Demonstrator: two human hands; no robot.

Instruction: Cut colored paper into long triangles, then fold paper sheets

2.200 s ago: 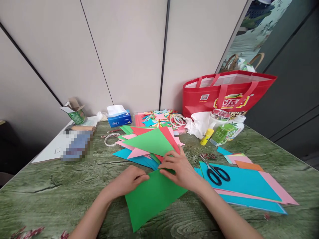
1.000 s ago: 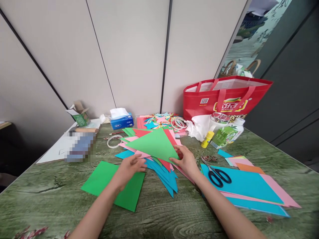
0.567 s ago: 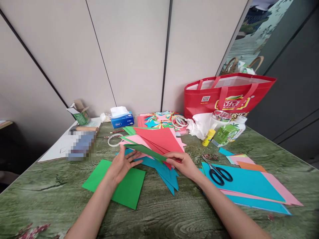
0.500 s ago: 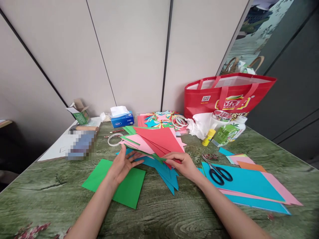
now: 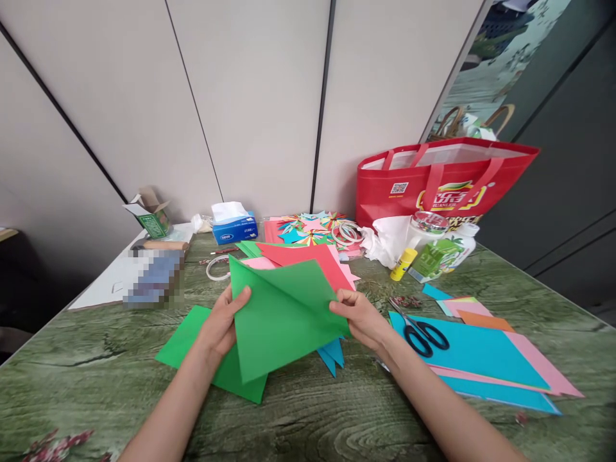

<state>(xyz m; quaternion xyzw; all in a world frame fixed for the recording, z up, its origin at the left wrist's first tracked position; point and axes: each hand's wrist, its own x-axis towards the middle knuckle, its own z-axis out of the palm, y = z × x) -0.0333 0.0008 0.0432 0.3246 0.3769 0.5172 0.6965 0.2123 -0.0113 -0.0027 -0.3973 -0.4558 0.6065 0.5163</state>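
A folded green paper sheet (image 5: 283, 317) is lifted above the table, partly opened along a diagonal crease. My left hand (image 5: 222, 319) grips its left edge, thumb on the front. At the sheet's right corner my right hand (image 5: 362, 317) pinches it. Under and behind the sheet lies a pile of folded triangles (image 5: 308, 256) in red, pink, green and blue. Another green sheet (image 5: 192, 333) lies flat on the table below my left hand.
Black-handled scissors (image 5: 418, 332) rest on blue and pink sheets (image 5: 481, 356) at the right. A glue stick (image 5: 401, 264), bottles, tape rings (image 5: 346, 231), a tissue box (image 5: 233, 228) and a red bag (image 5: 443, 183) stand at the back. The table (image 5: 337, 417) is green wood-grain.
I pulled a folded green triangle off the pile, raised it toward me and began spreading it open. The flat green sheet stayed at the left.
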